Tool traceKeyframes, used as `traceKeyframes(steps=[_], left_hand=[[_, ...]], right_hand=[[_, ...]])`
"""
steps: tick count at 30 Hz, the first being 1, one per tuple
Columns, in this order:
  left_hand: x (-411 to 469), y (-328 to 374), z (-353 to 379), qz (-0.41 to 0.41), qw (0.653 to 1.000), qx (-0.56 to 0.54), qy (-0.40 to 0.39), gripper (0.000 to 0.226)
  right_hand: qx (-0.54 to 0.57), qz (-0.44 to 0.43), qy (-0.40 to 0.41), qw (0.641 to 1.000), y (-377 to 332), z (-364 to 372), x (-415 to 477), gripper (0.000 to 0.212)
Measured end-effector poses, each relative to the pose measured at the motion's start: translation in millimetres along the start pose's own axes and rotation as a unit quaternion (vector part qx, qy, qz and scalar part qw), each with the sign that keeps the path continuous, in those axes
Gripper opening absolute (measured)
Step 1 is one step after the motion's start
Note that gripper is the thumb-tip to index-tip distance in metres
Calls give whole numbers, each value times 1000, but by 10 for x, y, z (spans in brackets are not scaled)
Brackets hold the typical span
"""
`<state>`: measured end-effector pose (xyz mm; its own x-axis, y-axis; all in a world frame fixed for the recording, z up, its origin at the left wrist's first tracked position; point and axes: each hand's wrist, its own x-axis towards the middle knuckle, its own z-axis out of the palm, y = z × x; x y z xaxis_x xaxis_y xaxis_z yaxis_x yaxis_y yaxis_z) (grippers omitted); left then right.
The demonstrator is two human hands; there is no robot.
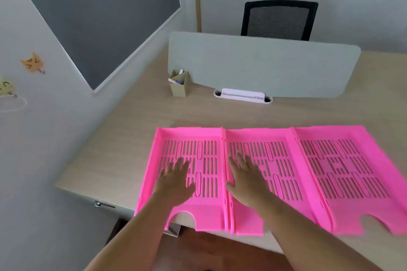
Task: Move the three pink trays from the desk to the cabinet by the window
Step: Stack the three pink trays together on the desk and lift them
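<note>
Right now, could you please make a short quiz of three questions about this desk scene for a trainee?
1. True or false: the pink trays lie side by side on the desk.
2. Over which tray is the left hand: A left, B middle, C right?
3. What stands behind the divider panel?

Key: 1 true. 2 A; the right hand is over the middle tray. 3 A black chair.
</note>
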<state>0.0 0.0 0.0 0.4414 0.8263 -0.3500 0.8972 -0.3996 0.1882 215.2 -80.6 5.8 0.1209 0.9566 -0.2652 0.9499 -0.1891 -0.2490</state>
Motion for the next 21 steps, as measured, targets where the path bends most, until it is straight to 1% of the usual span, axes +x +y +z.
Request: traceKeyframes(steps=[3,6,8,12,15,19,21], left_hand=[[-7,-124,277,-7,999,16,-48,81],[3,-254,544,-14,997,30,-69,86],[17,-345,659,-10,996,44,-76,94],[50,-472,748,19,995,78,-67,119],[193,-593,722,34,995,84,-51,111],[484,-854,588,55,990,120,-52,116],[652,-1001,502,60,988,137,-46,113]], right_hand=[[4,17,-23,1000,-75,234,-32,85],[18,33,-33,999,-158,481,-72,88],[29,46,-30,998,-204,597,-80,90],[75,83,-5,994,-302,771,-37,93],[80,94,16,992,-380,806,80,93],[100,110,34,988,-565,772,310,93],[118,117,41,985,-677,745,465,93]])
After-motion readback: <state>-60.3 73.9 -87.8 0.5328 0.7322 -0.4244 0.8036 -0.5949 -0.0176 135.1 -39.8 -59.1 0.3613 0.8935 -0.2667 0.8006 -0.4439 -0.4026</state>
